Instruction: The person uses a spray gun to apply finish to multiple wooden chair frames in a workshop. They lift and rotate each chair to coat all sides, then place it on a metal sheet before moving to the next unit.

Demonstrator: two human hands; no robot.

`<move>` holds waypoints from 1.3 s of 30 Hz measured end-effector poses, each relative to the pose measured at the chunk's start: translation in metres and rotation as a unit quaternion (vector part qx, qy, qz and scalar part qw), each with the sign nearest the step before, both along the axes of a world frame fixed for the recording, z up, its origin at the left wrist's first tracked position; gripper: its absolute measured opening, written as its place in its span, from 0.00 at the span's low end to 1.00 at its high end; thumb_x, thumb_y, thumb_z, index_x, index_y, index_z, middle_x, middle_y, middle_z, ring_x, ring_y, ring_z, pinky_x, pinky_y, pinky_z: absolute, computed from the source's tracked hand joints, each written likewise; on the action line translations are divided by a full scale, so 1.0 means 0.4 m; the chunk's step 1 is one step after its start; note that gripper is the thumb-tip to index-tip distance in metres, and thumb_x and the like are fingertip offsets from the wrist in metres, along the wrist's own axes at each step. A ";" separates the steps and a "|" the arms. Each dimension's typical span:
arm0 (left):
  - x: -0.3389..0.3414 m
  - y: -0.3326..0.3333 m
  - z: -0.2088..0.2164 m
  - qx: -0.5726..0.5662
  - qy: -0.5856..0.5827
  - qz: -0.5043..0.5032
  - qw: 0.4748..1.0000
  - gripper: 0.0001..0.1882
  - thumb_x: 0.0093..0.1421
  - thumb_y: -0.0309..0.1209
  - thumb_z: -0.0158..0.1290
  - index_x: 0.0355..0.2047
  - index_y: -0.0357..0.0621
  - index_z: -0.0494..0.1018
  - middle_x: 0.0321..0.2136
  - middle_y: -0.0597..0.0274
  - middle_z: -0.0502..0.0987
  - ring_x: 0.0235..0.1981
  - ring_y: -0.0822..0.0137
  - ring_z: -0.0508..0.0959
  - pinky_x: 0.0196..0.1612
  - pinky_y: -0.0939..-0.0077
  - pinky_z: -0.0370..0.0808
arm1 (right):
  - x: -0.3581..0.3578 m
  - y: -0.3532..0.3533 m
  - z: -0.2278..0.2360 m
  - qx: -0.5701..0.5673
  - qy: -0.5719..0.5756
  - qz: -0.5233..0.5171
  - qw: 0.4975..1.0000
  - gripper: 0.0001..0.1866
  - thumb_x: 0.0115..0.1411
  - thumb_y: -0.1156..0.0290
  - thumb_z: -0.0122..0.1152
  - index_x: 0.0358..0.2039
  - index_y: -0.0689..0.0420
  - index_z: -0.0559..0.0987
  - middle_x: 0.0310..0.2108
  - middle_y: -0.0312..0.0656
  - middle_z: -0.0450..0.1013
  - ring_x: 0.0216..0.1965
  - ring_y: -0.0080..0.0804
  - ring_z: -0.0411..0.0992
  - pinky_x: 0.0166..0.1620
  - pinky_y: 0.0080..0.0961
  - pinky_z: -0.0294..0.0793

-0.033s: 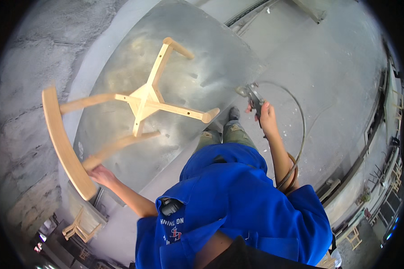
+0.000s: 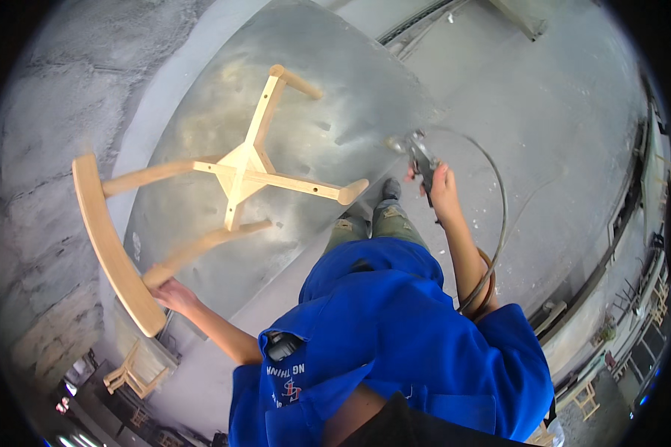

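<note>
My left hand [image 2: 175, 295] is closed around a post of a pale wooden chair frame [image 2: 238, 171], close to its curved back rail [image 2: 108, 246]. The frame is tilted, its crossed braces and legs turned up toward me. In my right hand [image 2: 444, 197], off to the right and apart from the frame, is a dark spray gun [image 2: 423, 160]. Its nozzle end points left toward the frame. A thin hose [image 2: 504, 201] loops from the gun back past my right forearm. I cannot tell whether the trigger is pressed.
A large grey metal sheet [image 2: 350, 82] lies behind the chair frame. Along the left is a rough grey wall [image 2: 60, 149]. Another wooden chair frame [image 2: 136, 372] stands at the lower left. A long rail [image 2: 611, 246] and more wooden frames line the right.
The chair frame's back rail has shifted slightly down and right, along with my left hand. The spray gun stays almost where it was in my right hand.
</note>
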State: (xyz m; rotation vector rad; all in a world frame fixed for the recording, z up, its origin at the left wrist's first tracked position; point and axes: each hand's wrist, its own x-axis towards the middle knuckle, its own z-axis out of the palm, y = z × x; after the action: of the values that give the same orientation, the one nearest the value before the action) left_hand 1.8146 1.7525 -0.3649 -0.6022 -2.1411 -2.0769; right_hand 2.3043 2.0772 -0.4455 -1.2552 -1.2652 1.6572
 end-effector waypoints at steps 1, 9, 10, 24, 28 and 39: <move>0.049 -0.015 -0.002 -0.002 -0.024 0.019 1.000 0.43 0.68 0.63 0.40 0.68 0.40 0.52 0.63 0.48 0.61 0.64 0.51 0.65 0.68 0.51 0.64 | -0.021 0.040 0.009 -0.007 0.073 0.012 0.997 0.33 0.74 0.43 0.36 0.46 0.62 0.79 0.29 0.36 0.78 0.24 0.19 0.70 0.26 0.17 0.66; 0.206 0.082 0.067 -0.076 -0.004 0.124 0.989 0.43 0.70 0.63 0.28 0.71 0.40 0.46 0.66 0.46 0.58 0.62 0.50 0.69 0.65 0.53 0.71 | -0.249 0.383 -0.093 -0.096 0.038 0.000 0.995 0.41 0.68 0.31 0.35 0.33 0.59 0.79 0.24 0.36 0.76 0.23 0.23 0.75 0.20 0.19 0.62; 0.208 0.100 0.089 -0.089 -0.006 0.109 0.990 0.42 0.70 0.62 0.27 0.71 0.40 0.46 0.67 0.46 0.58 0.62 0.50 0.68 0.65 0.54 0.70 | -0.245 0.410 -0.126 -0.114 0.020 -0.005 0.993 0.40 0.68 0.31 0.36 0.32 0.58 0.79 0.23 0.36 0.76 0.23 0.24 0.75 0.20 0.19 0.61; 0.065 0.191 0.209 -0.142 -0.085 0.043 0.985 0.42 0.72 0.61 0.28 0.70 0.37 0.48 0.63 0.41 0.61 0.64 0.50 0.67 0.67 0.53 0.67 | 0.102 0.335 0.124 -0.039 0.188 -0.047 0.980 0.47 0.65 0.26 0.34 0.36 0.64 0.79 0.24 0.40 0.75 0.24 0.26 0.74 0.20 0.20 0.63; 0.039 0.189 0.211 -0.142 -0.092 0.047 0.984 0.38 0.74 0.57 0.29 0.70 0.36 0.48 0.61 0.40 0.63 0.63 0.50 0.68 0.66 0.55 0.68 | 0.160 0.242 0.196 -0.109 0.181 -0.008 0.977 0.49 0.65 0.25 0.27 0.40 0.63 0.78 0.27 0.39 0.76 0.27 0.26 0.75 0.20 0.19 0.61; -0.010 0.164 0.202 -0.128 -0.116 0.002 0.985 0.39 0.73 0.58 0.28 0.67 0.34 0.55 0.59 0.43 0.67 0.62 0.51 0.70 0.66 0.55 0.70 | 0.370 0.034 -0.098 -0.144 -0.062 -0.235 0.959 0.42 0.68 0.30 0.32 0.38 0.59 0.78 0.24 0.35 0.74 0.24 0.24 0.74 0.20 0.18 0.59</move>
State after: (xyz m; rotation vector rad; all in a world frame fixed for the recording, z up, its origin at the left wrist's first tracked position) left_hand 1.8104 1.8180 -0.2842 -0.3914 -2.5608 -1.9719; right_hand 2.4521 2.0908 -0.4846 -1.7046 -0.7236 1.4574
